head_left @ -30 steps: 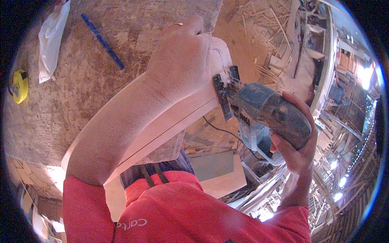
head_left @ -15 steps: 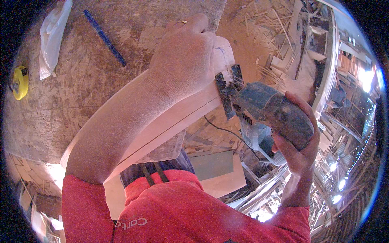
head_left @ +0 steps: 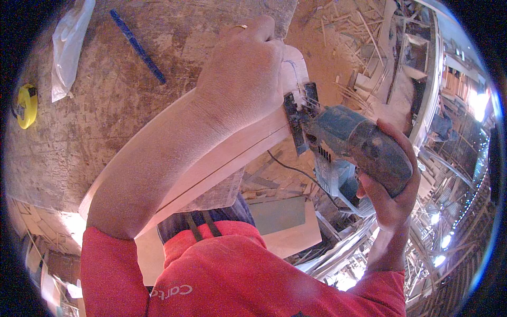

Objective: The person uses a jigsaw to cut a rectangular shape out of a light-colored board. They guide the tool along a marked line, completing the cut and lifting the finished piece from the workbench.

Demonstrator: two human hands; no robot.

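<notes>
My left hand (head_left: 240, 74) is closed over a long pale wooden board (head_left: 232, 153) near its rounded far end, pressing it on the workbench; the fingertips are partly hidden. Pencil-like curved marks show on the board's tip, and a dark line runs along its length. In my right hand (head_left: 393, 195) is a dusty blue-green and black jigsaw (head_left: 364, 145), gripped around its body. The saw's black base plate sits against the board's right edge, close beside my left hand. Its blade cannot be made out clearly.
On the brown, scuffed workbench (head_left: 163, 31) lie a blue pen-like stick (head_left: 138, 47), a crumpled clear plastic bag (head_left: 68, 50) and a yellow tape measure (head_left: 27, 106). A dark cord (head_left: 296, 169) hangs below the saw. Wood offcuts (head_left: 364, 31) and sawdust litter the floor.
Very little differs. The hands, board and jigsaw sit slightly farther right and up in the picture, with the saw still against the board's edge.
</notes>
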